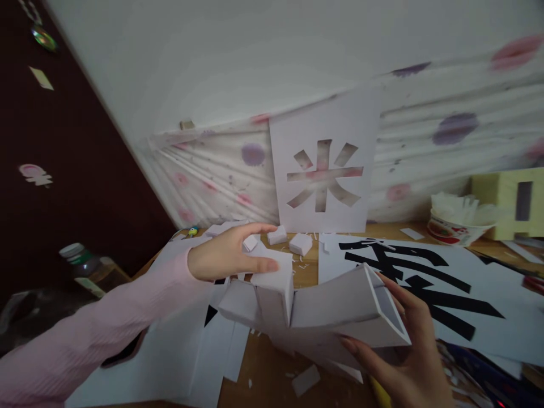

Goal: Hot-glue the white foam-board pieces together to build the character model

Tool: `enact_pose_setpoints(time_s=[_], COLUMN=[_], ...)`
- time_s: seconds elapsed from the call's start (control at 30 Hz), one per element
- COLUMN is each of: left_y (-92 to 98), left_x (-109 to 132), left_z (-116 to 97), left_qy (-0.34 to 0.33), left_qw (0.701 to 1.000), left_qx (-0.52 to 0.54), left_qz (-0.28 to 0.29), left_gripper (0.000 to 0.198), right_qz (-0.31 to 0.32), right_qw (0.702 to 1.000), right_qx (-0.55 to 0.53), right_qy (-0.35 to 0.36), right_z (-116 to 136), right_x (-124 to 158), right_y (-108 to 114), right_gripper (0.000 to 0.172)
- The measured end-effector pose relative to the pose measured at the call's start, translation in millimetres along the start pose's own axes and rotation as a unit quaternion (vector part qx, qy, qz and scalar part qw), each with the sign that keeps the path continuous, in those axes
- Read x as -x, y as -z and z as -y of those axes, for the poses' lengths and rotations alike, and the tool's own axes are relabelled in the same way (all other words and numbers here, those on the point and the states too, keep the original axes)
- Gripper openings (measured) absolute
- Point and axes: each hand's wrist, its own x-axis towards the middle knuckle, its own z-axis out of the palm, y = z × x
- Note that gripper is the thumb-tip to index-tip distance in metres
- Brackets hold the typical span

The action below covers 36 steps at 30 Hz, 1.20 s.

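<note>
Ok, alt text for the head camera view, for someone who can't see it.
The left hand and right hand hold a hollow white board form over a wooden table strewn with paper scraps. Behind it, a stencil sheet with a cut-out character leans against the wall; a printed sheet of bold black strokes lies to its right.

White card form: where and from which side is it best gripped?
Likely at its two ends: left hand pinches the raised left block from above, right hand clasps the open right end sideways, because the long card form bends mid-span.
</note>
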Motion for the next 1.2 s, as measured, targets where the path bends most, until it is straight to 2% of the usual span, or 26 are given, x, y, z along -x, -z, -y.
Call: enact_pose_setpoints(time_s=[0.1,0.27,0.47,0.6,0.67,0.7,0.73,0.8,0.87,0.97,1.03,1.1,1.13,1.2], left_y=[0.8,-2.2,-5.1,-24.2,-37.0,-41.6,-44.1,-41.7,-32.8,-26.3,-35.4,-53.1,-63.4,-82.8], left_x=[-8.2,-14.7,-17.1,-17.1,-14.3,-12.1,-9.7,-5.1,-3.4,-11.5,-21.6,-30.6,-33.5,-35.5], left_z=[-1.8,-1.5,2.6,17.2,29.1,35.8,42.7,57.2,71.0,83.0,80.8,71.3,65.1,53.0], left_qy=[0.041,0.041,0.041,0.033,0.024,0.013,0.005,-0.029,-0.093,-0.176,-0.215,-0.242,-0.258,-0.251], left_qw=[0.998,0.997,0.993,0.979,0.963,0.955,0.931,0.900,0.908,0.913,0.910,0.905,0.896,0.880], left_qx=[0.037,0.066,0.111,0.199,0.267,0.296,0.365,0.433,0.403,0.335,0.311,0.287,0.304,0.361], left_qz=[0.018,0.011,0.000,-0.010,-0.014,-0.006,-0.009,0.028,0.070,0.154,0.168,0.201,0.196,0.177], left_gripper=[0.083,0.080,0.075,0.076,0.082,0.084,0.087,0.084,0.067,0.069,0.072,0.075,0.075,0.078], right_qz=[-0.006,0.003,-0.003,-0.009,-0.016,-0.020,-0.021,-0.014,0.009,0.057,0.077,0.090,0.095,0.104], right_qw=[1.000,1.000,1.000,0.999,0.998,0.997,0.997,0.996,0.997,0.996,0.991,0.987,0.986,0.986], right_qx=[0.010,0.025,-0.005,-0.021,-0.036,-0.046,-0.056,-0.069,-0.069,-0.066,-0.104,-0.128,-0.130,-0.118], right_qy=[-0.009,0.001,-0.013,-0.031,-0.046,-0.052,-0.055,-0.047,-0.032,-0.022,-0.028,-0.044,-0.051,-0.056], right_z=[-3.8,-8.1,-8.1,-8.1,-8.8,-9.6,-10.7,-13.2,-15.6,-18.5,-19.2,-17.7,-16.0,-12.0], right_x=[-1.8,-4.4,-6.1,-5.3,-5.8,-7.2,-9.9,-20.0,-36.0,-63.0,-75.6,-80.7,-80.7,-77.5], right_y=[0.1,0.5,0.3,-1.3,0.2,2.6,6.3,17.0,29.4,40.6,39.5,32.9,28.7,20.2], right_gripper=[0.076,0.078,0.078,0.078,0.078,0.077,0.077,0.077,0.080,0.091,0.093,0.086,0.082,0.080])
